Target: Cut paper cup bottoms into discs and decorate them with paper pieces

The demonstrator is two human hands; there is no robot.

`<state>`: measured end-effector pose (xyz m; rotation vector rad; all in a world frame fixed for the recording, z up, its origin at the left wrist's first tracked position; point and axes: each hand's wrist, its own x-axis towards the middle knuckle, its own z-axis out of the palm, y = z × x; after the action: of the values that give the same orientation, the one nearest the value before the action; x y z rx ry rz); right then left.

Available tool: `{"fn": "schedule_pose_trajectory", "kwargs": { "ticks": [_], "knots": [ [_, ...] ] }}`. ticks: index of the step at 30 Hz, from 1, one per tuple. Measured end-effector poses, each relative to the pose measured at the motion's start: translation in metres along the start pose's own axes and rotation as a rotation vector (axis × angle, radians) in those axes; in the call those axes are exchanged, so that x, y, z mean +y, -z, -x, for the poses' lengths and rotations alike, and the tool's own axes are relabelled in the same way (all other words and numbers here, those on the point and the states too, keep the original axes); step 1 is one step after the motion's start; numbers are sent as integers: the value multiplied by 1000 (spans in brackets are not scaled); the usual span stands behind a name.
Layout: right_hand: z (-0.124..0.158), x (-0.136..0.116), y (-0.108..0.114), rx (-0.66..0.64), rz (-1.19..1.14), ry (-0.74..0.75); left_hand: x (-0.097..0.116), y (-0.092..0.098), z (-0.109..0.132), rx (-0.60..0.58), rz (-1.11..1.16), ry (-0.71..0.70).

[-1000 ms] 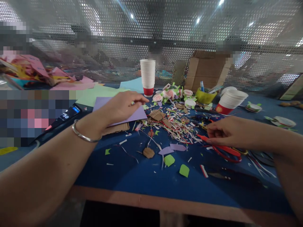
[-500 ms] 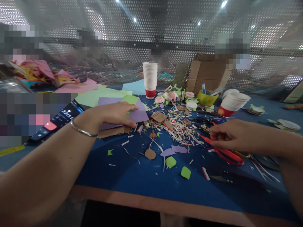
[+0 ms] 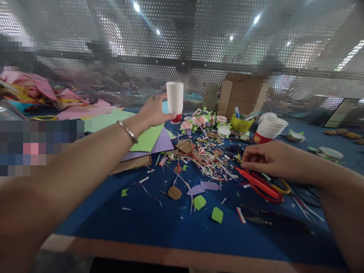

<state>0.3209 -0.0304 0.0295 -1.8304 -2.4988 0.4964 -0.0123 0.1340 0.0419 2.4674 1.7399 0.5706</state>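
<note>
Toward the far side of the worktop (image 3: pixel 176 225), a tall stack of paper cups (image 3: pixel 175 98) stands upright, and the left hand (image 3: pixel 153 110) is at its left side. The grip of this hand is spread: the thumb lies across the low part, close to the red band. Whether it presses on the cups, I cannot tell.

In my judgement the chief danger is tipping, because the stack is high and narrow and the thumb sits low. A push from the left could topple it onto the round trimmed pieces (image 3: pixel 201 121), which lie just beside it. A hard squeeze could also dent the paper.

The right hand (image 3: pixel 261 157) has its fingers curled, just above the end of a red tool (image 3: pixel 258 185), probably scissors; whether it pinches this tool, I cannot tell. A careless pull might drag it into the heap of paper scraps (image 3: pixel 213 163).

Under the left forearm are a green sheet (image 3: pixel 148 138) and a purple sheet (image 3: pixel 163 143); a lowered arm could push them out of place. Behind the right hand, the leaning cups (image 3: pixel 270 128) and a yellow-green holder (image 3: pixel 242 123) with pens crowd the way. Nearer the front edge lies a dark cutter (image 3: pixel 267 223), and its point could scratch a passing wrist.
</note>
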Motion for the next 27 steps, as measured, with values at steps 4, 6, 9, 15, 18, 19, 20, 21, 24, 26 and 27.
{"fn": "schedule_pose_trajectory", "kwargs": {
  "ticks": [4,6,9,15,18,19,20,21,24,26,27],
  "knots": [
    [-3,2,1,93,43,-6,8,17,-46,234,17,-76],
    [-4,5,1,115,57,-9,11,22,-62,230,0,-142],
    [-5,8,0,120,80,-12,14,22,-78,226,-17,-87],
    [-5,6,0,128,92,-8,12,25,-93,239,-86,-76],
    [-5,7,-1,133,91,-1,11,29,-97,244,-138,-96],
    [-6,7,-1,137,94,3,11,30,-98,247,-155,-104],
    [-6,8,-2,142,96,8,11,31,-98,248,-173,-113],
    [-6,8,-2,145,95,12,12,31,-98,249,-192,-122],
    [-7,10,-4,143,89,25,13,33,-97,237,-250,-149],
    [-7,11,-4,142,91,24,15,34,-96,219,-288,-171],
    [-7,11,-5,141,95,24,16,35,-95,210,-311,-182]
  ]
}}
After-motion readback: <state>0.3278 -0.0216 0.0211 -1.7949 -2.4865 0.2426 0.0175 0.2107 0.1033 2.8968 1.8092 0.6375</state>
